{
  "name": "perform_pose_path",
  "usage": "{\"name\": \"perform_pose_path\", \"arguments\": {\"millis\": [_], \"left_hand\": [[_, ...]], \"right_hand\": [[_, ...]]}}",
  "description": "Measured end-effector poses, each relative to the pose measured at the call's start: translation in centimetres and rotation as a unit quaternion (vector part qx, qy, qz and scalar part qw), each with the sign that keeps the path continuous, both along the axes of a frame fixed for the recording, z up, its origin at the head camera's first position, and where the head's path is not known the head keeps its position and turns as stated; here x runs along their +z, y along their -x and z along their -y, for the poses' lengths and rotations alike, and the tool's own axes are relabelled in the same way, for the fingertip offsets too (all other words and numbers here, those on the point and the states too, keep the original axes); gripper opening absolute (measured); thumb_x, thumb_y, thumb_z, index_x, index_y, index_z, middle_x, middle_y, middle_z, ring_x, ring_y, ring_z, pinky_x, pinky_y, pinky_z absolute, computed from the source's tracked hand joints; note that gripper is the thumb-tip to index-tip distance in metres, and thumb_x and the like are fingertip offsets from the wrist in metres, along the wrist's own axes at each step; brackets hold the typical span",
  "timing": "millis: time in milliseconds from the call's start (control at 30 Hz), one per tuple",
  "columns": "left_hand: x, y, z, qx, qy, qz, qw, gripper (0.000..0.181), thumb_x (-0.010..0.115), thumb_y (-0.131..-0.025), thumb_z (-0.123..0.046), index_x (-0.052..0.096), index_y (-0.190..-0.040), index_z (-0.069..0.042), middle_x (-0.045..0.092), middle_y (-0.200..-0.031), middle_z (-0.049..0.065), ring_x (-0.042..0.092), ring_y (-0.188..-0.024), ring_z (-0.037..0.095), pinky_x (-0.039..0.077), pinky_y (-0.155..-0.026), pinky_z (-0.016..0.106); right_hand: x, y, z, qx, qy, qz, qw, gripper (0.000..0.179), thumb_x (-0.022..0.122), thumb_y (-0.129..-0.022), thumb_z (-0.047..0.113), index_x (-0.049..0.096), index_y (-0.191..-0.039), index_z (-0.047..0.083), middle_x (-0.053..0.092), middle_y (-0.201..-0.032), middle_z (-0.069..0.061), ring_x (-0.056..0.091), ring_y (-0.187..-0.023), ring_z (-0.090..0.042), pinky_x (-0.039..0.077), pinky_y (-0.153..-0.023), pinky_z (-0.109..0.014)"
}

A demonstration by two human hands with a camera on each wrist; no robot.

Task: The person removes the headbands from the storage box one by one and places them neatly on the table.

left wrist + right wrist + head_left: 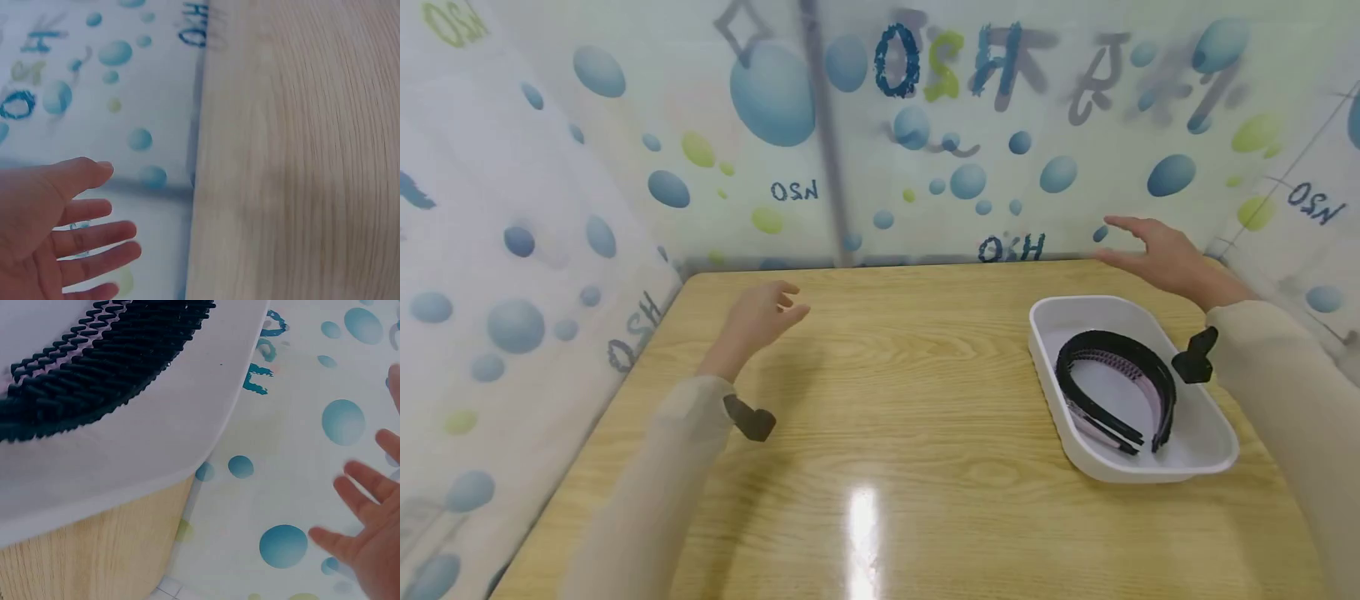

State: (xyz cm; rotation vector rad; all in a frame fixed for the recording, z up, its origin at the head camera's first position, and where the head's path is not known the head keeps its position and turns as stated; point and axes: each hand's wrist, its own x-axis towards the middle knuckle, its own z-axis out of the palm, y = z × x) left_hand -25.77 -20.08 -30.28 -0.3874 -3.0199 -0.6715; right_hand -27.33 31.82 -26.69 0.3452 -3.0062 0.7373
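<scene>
A white plastic tray (pixel 1051 392) stands at the right of the table. In it lie black headbands (pixel 1108 340), one with a pinkish inner side; the right wrist view shows rows of small teeth on a headband (pixel 125 365). My right hand (pixel 1161 254) is raised beyond the tray's far right corner, fingers spread and holding nothing. On the left, my left hand (pixel 760 318) hovers over the table with loosely extended fingers and nothing in its grasp. The left wrist view shows that hand (pixel 75 231) with its fingers apart.
The wooden table (pixel 880 375) reaches back to a pale curtain (pixel 865 150) printed with blue and green bubbles and letters. Another curtain side (pixel 512 275) hangs along the left edge. Dark wrist cameras (pixel 751 419) sit on both beige sleeves.
</scene>
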Motion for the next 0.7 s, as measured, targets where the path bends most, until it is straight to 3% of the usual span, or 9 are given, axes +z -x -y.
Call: {"name": "perform_pose_path", "arguments": {"millis": [67,167,467,700], "left_hand": [[0.2,-0.3,-0.9,-0.018,-0.043,-0.002,0.9989,0.045,0.056,-0.091,-0.031,0.054,-0.124,-0.001,0.062,-0.108,0.02,0.061,-0.093,0.032,0.048,-0.078,0.044],[0.5,-0.8,-2.4,-0.036,-0.092,-0.012,0.9951,0.038,0.059,-0.09,-0.026,0.058,-0.119,-0.002,0.065,-0.099,0.017,0.063,-0.084,0.029,0.051,-0.072,0.04],[0.9,-1.9,-7.3,-0.083,-0.172,-0.007,0.9816,0.031,0.062,-0.089,-0.022,0.062,-0.115,-0.005,0.065,-0.096,0.012,0.061,-0.076,0.023,0.051,-0.067,0.035],[0.4,-2.0,-11.3,-0.134,-0.217,0.001,0.9669,0.029,0.062,-0.088,-0.021,0.063,-0.114,-0.006,0.065,-0.097,0.009,0.061,-0.075,0.02,0.051,-0.067,0.032]], "right_hand": [[0.1,-0.4,0.0,0.003,0.012,-0.01,0.9999,0.066,0.052,-0.092,0.041,0.033,-0.14,0.001,0.038,-0.132,-0.032,0.036,-0.119,-0.047,0.029,-0.091,-0.063],[0.0,-1.2,-0.2,0.005,0.016,-0.016,0.9997,0.056,0.052,-0.092,0.037,0.043,-0.132,-0.002,0.05,-0.119,-0.033,0.046,-0.108,-0.046,0.037,-0.086,-0.061],[-0.5,-3.3,-1.7,0.011,0.013,-0.024,0.9996,0.05,0.054,-0.092,0.031,0.05,-0.126,-0.005,0.056,-0.111,-0.031,0.052,-0.101,-0.046,0.04,-0.082,-0.06],[-1.1,-4.4,-3.2,0.016,-0.004,-0.011,0.9998,0.048,0.057,-0.091,0.028,0.052,-0.123,-0.006,0.058,-0.108,-0.03,0.054,-0.099,-0.045,0.043,-0.079,-0.058]]}}
